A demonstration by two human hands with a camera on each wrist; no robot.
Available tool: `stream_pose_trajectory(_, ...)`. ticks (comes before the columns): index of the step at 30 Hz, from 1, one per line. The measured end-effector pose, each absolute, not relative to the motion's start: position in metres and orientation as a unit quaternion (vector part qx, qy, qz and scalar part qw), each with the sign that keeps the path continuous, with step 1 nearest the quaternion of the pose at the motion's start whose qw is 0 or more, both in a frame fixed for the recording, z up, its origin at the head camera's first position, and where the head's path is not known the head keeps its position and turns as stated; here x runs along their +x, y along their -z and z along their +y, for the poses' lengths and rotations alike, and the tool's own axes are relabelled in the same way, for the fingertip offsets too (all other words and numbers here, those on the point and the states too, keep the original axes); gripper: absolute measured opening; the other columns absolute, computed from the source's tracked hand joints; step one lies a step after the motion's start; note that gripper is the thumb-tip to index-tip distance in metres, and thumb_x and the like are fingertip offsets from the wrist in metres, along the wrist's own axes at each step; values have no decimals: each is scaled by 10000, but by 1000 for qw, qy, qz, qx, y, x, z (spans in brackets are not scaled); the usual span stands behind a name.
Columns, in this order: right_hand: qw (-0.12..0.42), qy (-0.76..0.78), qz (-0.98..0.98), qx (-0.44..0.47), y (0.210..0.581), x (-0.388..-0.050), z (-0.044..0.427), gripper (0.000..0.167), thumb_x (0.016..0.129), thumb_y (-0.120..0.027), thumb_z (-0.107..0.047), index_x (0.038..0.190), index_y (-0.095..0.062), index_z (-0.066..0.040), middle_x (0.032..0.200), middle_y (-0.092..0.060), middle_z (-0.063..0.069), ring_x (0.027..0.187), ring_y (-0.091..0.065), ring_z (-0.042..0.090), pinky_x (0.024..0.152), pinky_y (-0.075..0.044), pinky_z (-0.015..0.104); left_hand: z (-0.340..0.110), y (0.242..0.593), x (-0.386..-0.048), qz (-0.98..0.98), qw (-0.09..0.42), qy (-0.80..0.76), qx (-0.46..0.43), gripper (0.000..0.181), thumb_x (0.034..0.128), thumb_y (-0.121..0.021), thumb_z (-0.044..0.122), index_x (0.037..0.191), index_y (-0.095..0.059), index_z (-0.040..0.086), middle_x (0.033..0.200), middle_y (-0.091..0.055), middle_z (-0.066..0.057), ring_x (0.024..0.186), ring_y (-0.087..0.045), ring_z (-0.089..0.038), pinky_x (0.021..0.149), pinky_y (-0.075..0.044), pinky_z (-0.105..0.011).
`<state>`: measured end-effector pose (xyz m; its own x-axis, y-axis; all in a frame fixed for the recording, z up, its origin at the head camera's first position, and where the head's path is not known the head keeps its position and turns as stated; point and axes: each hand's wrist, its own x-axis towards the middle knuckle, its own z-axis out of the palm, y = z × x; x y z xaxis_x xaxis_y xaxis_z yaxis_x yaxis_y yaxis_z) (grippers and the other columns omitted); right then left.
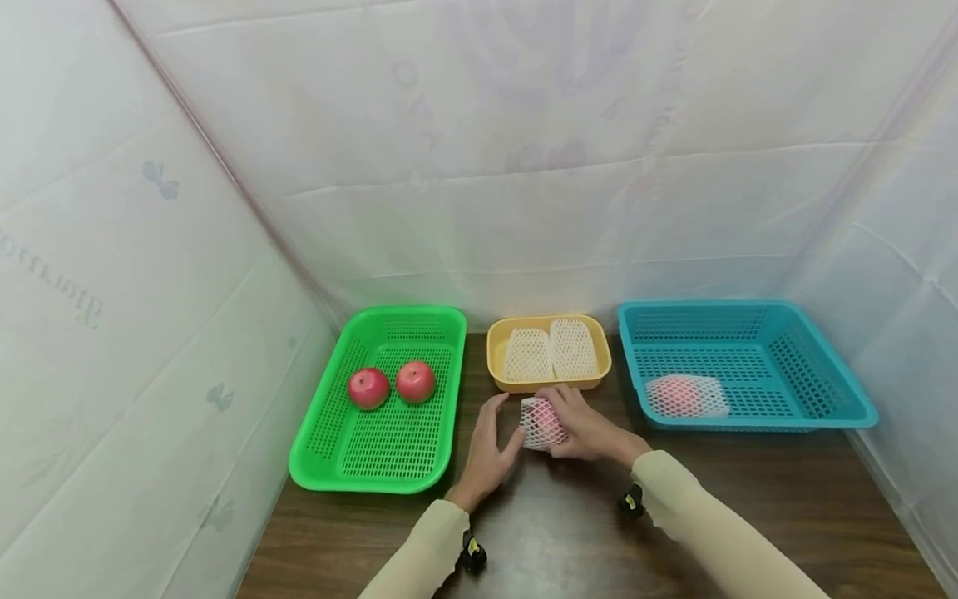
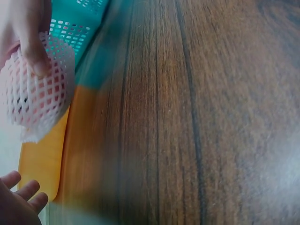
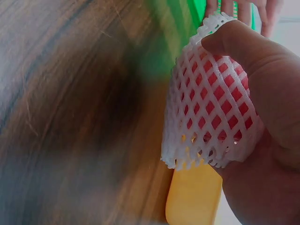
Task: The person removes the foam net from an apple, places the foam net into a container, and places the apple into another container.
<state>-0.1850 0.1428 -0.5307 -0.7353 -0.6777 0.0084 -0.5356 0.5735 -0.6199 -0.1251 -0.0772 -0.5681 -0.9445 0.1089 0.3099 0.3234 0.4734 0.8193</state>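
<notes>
An apple in a white foam net (image 1: 543,423) is gripped by my right hand (image 1: 587,428), just in front of the yellow tray. In the right wrist view the thumb of that hand (image 3: 276,89) lies over the netted apple (image 3: 213,101), red showing through the mesh. My left hand (image 1: 485,459) is beside it on the left, fingers extended, holding nothing. The left wrist view shows the left fingers (image 2: 27,194) spread below the netted apple (image 2: 37,89), apart from it.
A green basket (image 1: 374,482) at left holds two bare apples (image 1: 368,388). Two foam nets (image 1: 573,349) lie in the yellow tray (image 1: 516,386) at the back. A blue basket (image 1: 748,423) at right holds another netted apple (image 1: 677,395). White sheeting (image 1: 479,216) encloses the table.
</notes>
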Motion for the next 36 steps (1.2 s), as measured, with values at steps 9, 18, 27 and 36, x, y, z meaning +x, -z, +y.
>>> stream_pose_trajectory(9,114,293,882,-352,541,-186,132,859,748,-853,-168,1467,-384,-124,1333,-413,61,1177,-390,218,967,-457,402,-80,565,-125,-856,98,494,-115,628,1006,-633,281,1513,-391,-1,1543,-415,-157,1419,-416,-319,1138,-350,-591)
stream_pose_trajectory(18,108,289,880,-361,545,-185,129,888,729,-850,-168,1477,-382,-70,1309,-419,90,1135,-403,232,925,-467,403,-81,570,-125,-858,88,494,-107,626,992,-637,273,1524,-389,54,1552,-407,-134,1435,-402,-294,1159,-341,-557)
stream_pose_trajectory(27,126,286,887,-340,545,-186,129,890,752,-848,-182,1497,-370,-92,1326,-412,80,1151,-397,230,943,-461,406,-80,567,-123,-856,87,499,-105,607,999,-640,265,1526,-389,99,1545,-415,-127,1420,-422,-314,1150,-354,-556)
stream_pose_trajectory(36,133,285,887,-339,545,-186,128,903,747,-854,-181,1502,-368,-92,1337,-404,77,1168,-392,239,954,-462,406,-80,568,-123,-857,85,497,-106,613,1004,-633,266,1533,-378,89,1550,-405,-137,1427,-409,-316,1149,-348,-574)
